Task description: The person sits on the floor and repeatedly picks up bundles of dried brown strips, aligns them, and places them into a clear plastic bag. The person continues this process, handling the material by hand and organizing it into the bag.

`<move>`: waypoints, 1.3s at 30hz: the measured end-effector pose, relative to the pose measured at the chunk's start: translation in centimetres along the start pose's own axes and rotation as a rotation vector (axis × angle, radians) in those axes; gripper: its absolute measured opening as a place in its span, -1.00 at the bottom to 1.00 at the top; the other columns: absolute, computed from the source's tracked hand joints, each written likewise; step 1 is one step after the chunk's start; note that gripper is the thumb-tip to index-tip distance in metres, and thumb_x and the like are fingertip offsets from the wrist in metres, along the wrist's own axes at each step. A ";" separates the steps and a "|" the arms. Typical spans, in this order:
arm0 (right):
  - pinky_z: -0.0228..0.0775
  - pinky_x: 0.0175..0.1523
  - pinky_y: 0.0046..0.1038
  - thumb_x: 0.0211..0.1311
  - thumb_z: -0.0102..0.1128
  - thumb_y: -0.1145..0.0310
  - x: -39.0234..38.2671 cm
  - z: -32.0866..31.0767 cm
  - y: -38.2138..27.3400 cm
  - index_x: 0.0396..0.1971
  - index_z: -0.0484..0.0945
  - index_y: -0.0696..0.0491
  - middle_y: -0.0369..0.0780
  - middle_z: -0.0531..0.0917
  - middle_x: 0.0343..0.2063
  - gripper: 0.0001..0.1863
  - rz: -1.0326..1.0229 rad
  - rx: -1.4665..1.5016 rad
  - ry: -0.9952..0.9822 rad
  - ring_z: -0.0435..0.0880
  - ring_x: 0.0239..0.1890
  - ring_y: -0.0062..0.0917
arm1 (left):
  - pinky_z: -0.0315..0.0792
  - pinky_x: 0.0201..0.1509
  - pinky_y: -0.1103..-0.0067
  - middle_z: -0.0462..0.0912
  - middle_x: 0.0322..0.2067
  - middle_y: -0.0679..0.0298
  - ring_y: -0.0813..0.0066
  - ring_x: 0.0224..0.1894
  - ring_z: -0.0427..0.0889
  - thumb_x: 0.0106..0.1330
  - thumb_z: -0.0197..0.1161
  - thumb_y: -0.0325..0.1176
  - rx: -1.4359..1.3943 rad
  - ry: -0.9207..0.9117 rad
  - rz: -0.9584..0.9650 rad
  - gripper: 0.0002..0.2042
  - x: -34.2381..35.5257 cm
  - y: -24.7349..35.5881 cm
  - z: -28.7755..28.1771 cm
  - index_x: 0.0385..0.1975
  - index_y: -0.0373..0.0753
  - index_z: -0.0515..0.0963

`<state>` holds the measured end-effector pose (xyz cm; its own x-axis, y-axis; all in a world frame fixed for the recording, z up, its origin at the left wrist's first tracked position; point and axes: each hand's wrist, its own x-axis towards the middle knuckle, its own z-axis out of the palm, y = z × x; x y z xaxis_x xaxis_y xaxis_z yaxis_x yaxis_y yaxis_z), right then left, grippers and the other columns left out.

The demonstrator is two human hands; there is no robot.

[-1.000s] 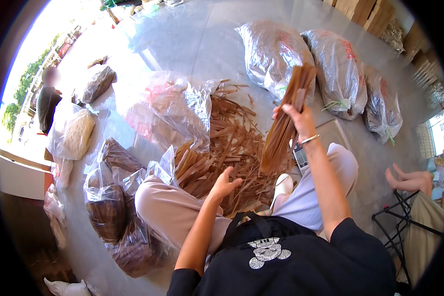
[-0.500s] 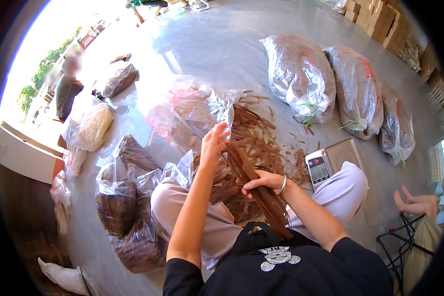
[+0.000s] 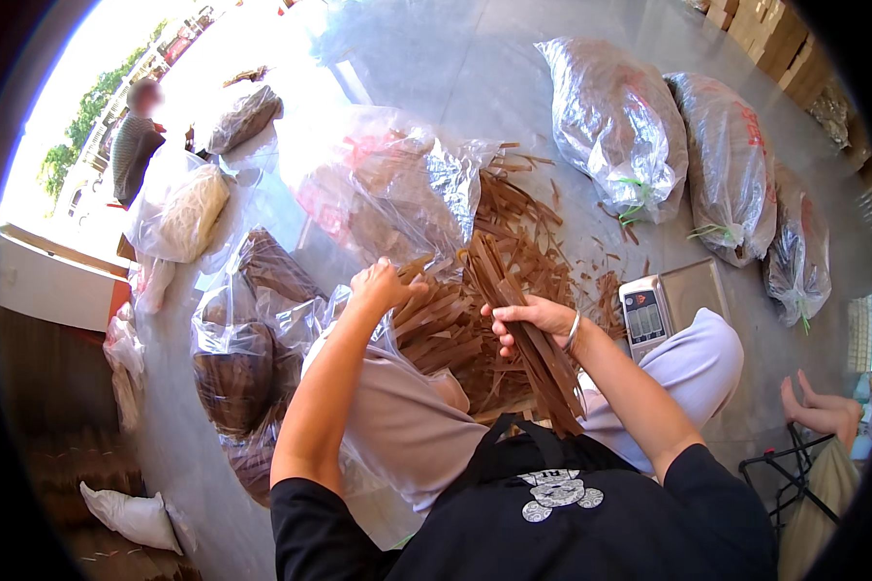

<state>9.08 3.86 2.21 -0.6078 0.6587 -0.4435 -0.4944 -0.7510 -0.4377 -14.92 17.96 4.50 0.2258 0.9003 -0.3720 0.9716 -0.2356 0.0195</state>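
Observation:
A bundle of long, flat brown dried strips (image 3: 543, 373) slants across my lap, and my right hand (image 3: 538, 321) is closed around its middle. A bracelet circles that wrist. My left hand (image 3: 383, 288) is apart from the bundle, over the near left edge of a loose heap of the same strips (image 3: 513, 228). Its thumb stands away from the fingers, and nothing shows in its grip; the fingertips are partly hidden. Just beyond the left hand lies a large clear plastic bag (image 3: 373, 174), its mouth toward the heap.
A scale (image 3: 646, 315) with a metal pan sits by my right knee. Several filled plastic bags (image 3: 615, 126) lie at the far right; clear bags of brown material (image 3: 233, 378) stand on my left. A person (image 3: 134, 150) is at the far left. A folding stool (image 3: 794, 474) stands at right.
My left hand has come away from the bundle's upper end and dropped left toward the heap. The right hand still grips the bundle, which now stands slightly steeper. The view has shifted a little.

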 end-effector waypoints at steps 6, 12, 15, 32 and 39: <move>0.52 -0.38 -0.54 0.24 0.08 0.24 3.3 -1.5 -1.0 -0.09 0.37 0.08 -0.34 0.50 -0.50 -0.68 0.065 -0.134 0.061 0.53 -0.52 -0.67 | 0.49 -0.11 0.40 0.60 -0.26 -0.01 0.22 -0.19 0.63 -0.04 0.20 -0.30 0.113 -0.167 -0.007 -0.71 1.1 -4.2 3.2 -0.36 -0.37 0.57; 0.51 -0.48 -0.55 0.15 0.19 0.16 6.5 -1.9 -1.1 -0.21 0.40 0.07 -0.31 0.53 -0.57 -0.66 0.142 -0.167 0.141 0.56 -0.58 -0.62 | 0.47 -0.13 0.34 0.60 -0.31 -0.08 0.04 -0.19 0.60 -0.08 0.14 0.37 -0.115 -0.098 -0.120 -0.24 1.1 -4.5 2.0 -0.39 -0.41 0.60; 0.51 -0.49 -0.55 0.14 0.20 0.13 7.7 -2.2 -0.7 -0.23 0.40 0.07 -0.30 0.53 -0.57 -0.64 0.147 -0.262 0.228 0.55 -0.60 -0.62 | 0.46 -0.07 0.37 0.59 -0.20 0.00 0.10 -0.12 0.58 -0.03 0.22 0.19 0.076 -0.156 -0.053 -0.37 1.4 -1.9 3.4 -0.24 -0.34 0.58; 0.44 -0.10 -0.34 0.06 0.09 0.38 24.7 7.0 6.7 -0.19 0.49 0.06 -0.18 0.61 -0.26 -0.73 0.025 -2.100 0.230 0.59 -0.16 -0.33 | 0.51 -0.35 0.56 0.61 -0.70 0.22 0.44 -0.58 0.64 -0.07 0.09 -0.44 -0.048 -0.348 -0.045 -0.86 0.7 -8.1 -0.9 -0.66 -0.30 0.59; 0.15 0.15 -0.26 0.13 -0.08 0.36 25.4 5.1 9.9 -0.07 0.44 0.08 -0.10 0.48 -0.07 -0.66 -0.523 -2.273 0.232 0.39 0.07 -0.30 | 0.52 -0.45 0.61 0.60 -0.73 0.24 0.48 -0.68 0.61 -0.04 0.10 -0.41 -0.082 -0.499 -0.021 -0.84 1.6 -8.8 -1.6 -0.73 -0.30 0.56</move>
<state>-14.40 12.92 -9.36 -0.5711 0.8205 -0.0256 0.7938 0.5440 -0.2720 -23.02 22.04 5.25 0.1645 0.6150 -0.7712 0.9825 -0.1714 0.0728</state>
